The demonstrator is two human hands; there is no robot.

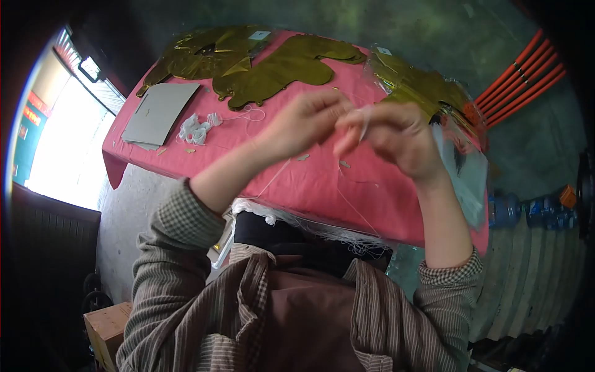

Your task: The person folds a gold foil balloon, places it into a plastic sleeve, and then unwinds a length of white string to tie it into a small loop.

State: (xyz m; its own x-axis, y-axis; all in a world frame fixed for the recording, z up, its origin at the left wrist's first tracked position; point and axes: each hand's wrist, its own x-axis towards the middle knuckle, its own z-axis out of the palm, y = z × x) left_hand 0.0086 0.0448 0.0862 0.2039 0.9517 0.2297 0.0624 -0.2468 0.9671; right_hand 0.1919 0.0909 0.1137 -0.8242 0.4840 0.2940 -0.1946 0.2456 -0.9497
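Both hands are raised close together over the pink-covered table, somewhat blurred by motion. My left hand [310, 119] is closed in a pinch at a thin white string. My right hand [396, 133], its fingers curled, has the white string [365, 121] looped around and between them. Loose ends of string trail from the hands toward the table's near edge. A bundle of white strings [353, 237] hangs over that edge by my lap. Beyond the hands lies a flat gold foil balloon [273, 74].
Rolled white ribbons [195, 130] lie beside a stack of grey cards [160, 113] at the left on the pink cloth [291, 177]. More gold foil pieces in clear bags [421, 84] rest at the far right. Blue water bottles [505, 211] and red poles [520, 77] stand to the right.
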